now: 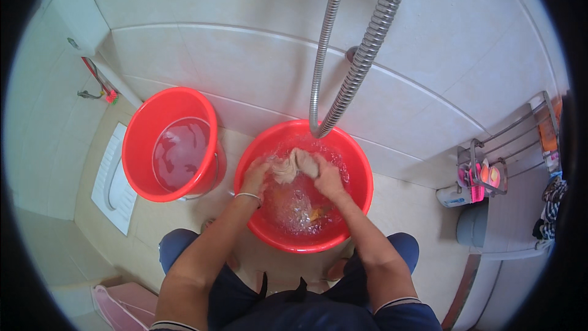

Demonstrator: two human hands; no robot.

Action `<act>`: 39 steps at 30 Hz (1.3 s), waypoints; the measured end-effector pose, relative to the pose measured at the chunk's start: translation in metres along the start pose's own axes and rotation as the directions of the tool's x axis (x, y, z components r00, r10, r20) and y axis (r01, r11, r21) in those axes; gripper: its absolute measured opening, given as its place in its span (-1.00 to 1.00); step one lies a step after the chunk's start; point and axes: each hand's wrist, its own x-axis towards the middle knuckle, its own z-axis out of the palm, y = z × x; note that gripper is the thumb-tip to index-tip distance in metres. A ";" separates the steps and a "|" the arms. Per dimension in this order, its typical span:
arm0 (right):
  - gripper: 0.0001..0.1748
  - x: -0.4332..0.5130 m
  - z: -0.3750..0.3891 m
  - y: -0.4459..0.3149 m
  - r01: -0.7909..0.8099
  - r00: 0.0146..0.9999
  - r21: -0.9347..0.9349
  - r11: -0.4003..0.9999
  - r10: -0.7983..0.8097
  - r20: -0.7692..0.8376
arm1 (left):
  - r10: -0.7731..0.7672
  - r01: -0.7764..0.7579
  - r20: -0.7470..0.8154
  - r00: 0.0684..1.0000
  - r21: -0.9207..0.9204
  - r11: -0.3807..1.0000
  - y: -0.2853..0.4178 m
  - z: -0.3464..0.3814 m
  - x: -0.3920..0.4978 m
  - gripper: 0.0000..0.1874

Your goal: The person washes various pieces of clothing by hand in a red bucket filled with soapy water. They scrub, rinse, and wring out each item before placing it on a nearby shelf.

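In front of me a round red plastic basin point(363, 188) holds splashing water. My left hand point(258, 176) grips the left end of a wet beige cloth point(287, 168) over the basin. The cloth's right end is in my right hand point(329, 178). Between the hands the fabric looks bunched and twisted. Something yellow-orange point(317, 214) lies in the water nearer to me; its kind is unclear. A white band circles my left wrist.
A red bucket point(133, 156) of water stands left of the basin, beside a white squat toilet point(103, 193). A metal shower hose point(367, 50) hangs over the basin's far rim. At right are a wire rack point(510, 133) and a grey bin point(472, 225).
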 end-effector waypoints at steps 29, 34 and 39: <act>-0.56 -0.044 -0.182 -0.123 -0.064 0.916 0.864 0.500 -0.315 0.250 | -0.150 0.424 0.625 0.766 -0.317 0.848 -0.006 0.052 -0.051 -0.63; -0.55 -0.020 -0.123 -0.046 -0.107 0.983 0.993 0.053 0.152 0.098 | 0.062 0.211 0.548 0.834 -0.421 0.882 0.026 0.057 -0.070 -0.61; -0.57 -0.023 -0.024 -0.046 -0.271 0.871 0.808 -0.524 0.223 0.437 | 0.081 0.210 0.607 0.790 -0.394 0.895 0.017 0.062 -0.080 -0.49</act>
